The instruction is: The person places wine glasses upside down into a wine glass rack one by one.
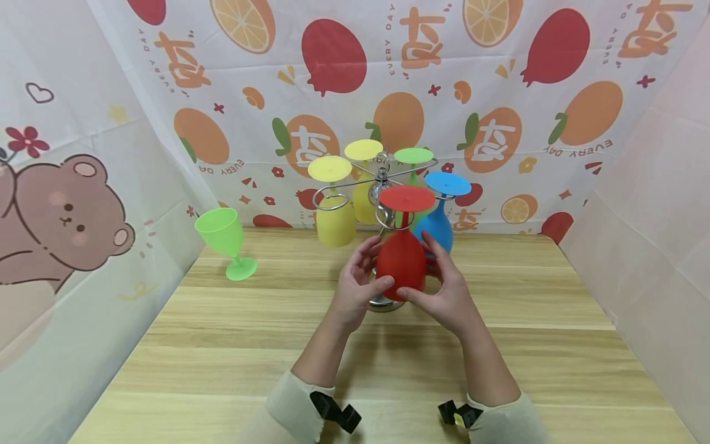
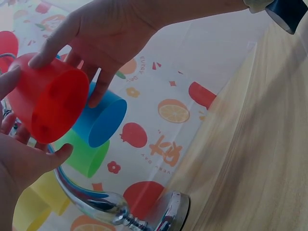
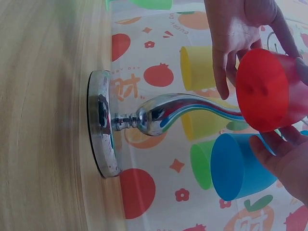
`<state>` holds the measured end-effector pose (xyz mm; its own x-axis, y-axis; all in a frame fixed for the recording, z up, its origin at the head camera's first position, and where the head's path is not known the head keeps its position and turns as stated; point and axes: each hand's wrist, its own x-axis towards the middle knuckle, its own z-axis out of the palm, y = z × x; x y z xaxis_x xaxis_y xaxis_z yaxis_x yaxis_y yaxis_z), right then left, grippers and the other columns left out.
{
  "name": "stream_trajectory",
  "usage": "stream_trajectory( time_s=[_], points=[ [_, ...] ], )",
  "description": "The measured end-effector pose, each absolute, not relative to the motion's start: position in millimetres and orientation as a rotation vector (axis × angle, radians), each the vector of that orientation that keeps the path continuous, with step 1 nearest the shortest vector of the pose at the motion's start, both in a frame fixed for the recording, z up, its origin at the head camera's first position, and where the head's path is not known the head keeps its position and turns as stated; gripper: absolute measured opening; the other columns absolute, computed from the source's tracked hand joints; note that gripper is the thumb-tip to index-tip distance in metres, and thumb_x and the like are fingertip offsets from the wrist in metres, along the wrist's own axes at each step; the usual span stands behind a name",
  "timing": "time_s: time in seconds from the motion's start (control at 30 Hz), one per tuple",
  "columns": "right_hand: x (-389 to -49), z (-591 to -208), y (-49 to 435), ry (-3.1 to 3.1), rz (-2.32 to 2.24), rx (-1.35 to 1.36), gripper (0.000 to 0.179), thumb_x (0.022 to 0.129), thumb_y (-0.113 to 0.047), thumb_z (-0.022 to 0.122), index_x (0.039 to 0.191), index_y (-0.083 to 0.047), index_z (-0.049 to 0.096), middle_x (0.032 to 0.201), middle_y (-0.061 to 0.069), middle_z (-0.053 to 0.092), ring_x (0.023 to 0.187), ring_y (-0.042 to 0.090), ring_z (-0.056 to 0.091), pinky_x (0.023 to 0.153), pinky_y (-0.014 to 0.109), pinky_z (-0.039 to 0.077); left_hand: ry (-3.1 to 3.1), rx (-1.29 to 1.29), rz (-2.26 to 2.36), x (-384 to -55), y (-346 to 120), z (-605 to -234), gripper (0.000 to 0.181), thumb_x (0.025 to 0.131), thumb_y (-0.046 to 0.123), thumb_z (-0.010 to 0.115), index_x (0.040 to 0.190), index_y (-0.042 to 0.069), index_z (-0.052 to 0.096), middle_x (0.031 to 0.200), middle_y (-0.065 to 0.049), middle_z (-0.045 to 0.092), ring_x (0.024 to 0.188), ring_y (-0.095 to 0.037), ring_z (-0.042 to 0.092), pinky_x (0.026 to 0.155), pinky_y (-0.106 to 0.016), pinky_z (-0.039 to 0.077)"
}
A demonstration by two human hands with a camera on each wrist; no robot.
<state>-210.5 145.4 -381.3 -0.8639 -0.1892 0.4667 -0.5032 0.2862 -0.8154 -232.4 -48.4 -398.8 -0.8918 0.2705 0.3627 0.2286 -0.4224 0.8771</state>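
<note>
A red plastic goblet [image 1: 402, 262] hangs upside down at the front of a chrome rack, its foot above a wire loop. My left hand [image 1: 355, 290] holds the bowl from the left, thumb on the near side. From the right, my right hand [image 1: 450, 299] holds the same bowl, its thumb also in front. In the left wrist view the red goblet's mouth [image 2: 60, 108] faces the table, with both hands around the bowl. Just behind my right fingers hangs a blue goblet [image 1: 435, 227]. The rack's round base [image 3: 103, 125] stands on the wooden table.
Two yellow goblets [image 1: 335, 225] and a green goblet [image 1: 413, 155] also hang upside down on the rack. Another green goblet [image 1: 220, 233] stands upright at the table's left edge. Printed cloth [image 1: 344, 55] hangs behind and along both sides of the table [image 1: 222, 370].
</note>
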Motion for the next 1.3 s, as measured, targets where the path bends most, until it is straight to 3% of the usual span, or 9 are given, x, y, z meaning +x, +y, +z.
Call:
stream_trajectory(
  time_s=[0.1, 0.5, 0.8, 1.03, 1.3],
  points=[
    [-210.5, -381.8, 145.6, -2.302, 1.602, 0.609, 0.097, 0.078, -0.017, 0.084, 0.155, -0.03, 0.027, 0.143, 0.0, 0.048, 0.127, 0.022, 0.049, 0.089, 0.025, 0.054, 1.692, 0.712, 2.517, -232.3, -49.0, -398.7, 0.07, 0.088, 0.014, 0.072, 0.149, 0.011, 0.035, 0.142, -0.009, 0.046, 0.129, -0.027, 0.044, 0.098, -0.032, 0.051],
    [-210.9, -381.3, 145.9, -2.342, 1.553, 0.565, 0.093, 0.081, -0.027, 0.082, 0.155, -0.027, 0.028, 0.139, 0.001, 0.051, 0.124, 0.021, 0.05, 0.087, 0.031, 0.055, 1.713, 0.631, 2.495, -231.6, -49.4, -396.2, 0.062, 0.092, 0.01, 0.064, 0.148, 0.019, 0.038, 0.141, -0.01, 0.048, 0.128, -0.027, 0.045, 0.096, -0.034, 0.053],
    [-210.7, -380.4, 146.6, -2.32, 1.548, 0.582, 0.095, 0.078, -0.023, 0.084, 0.155, -0.021, 0.029, 0.139, 0.002, 0.052, 0.125, 0.021, 0.05, 0.088, 0.028, 0.054, 1.681, 0.644, 2.522, -230.7, -48.4, -396.0, 0.071, 0.088, 0.016, 0.072, 0.149, 0.016, 0.036, 0.141, -0.014, 0.047, 0.129, -0.028, 0.046, 0.099, -0.031, 0.051],
    [-210.8, -380.3, 147.0, -2.318, 1.56, 0.608, 0.098, 0.076, -0.018, 0.085, 0.155, -0.028, 0.029, 0.143, 0.002, 0.049, 0.128, 0.022, 0.048, 0.089, 0.028, 0.054, 1.693, 0.644, 2.521, -231.1, -48.0, -396.0, 0.072, 0.086, 0.004, 0.067, 0.149, 0.016, 0.035, 0.141, -0.012, 0.047, 0.129, -0.027, 0.044, 0.099, -0.032, 0.05],
    [-211.5, -382.1, 147.1, -2.336, 1.571, 0.632, 0.1, 0.073, -0.013, 0.086, 0.153, -0.035, 0.029, 0.146, 0.0, 0.047, 0.129, 0.024, 0.048, 0.093, 0.043, 0.054, 1.687, 0.622, 2.505, -230.2, -47.6, -395.3, 0.081, 0.082, -0.005, 0.066, 0.152, 0.008, 0.028, 0.143, -0.012, 0.045, 0.129, -0.026, 0.043, 0.098, -0.032, 0.051]
  ],
)
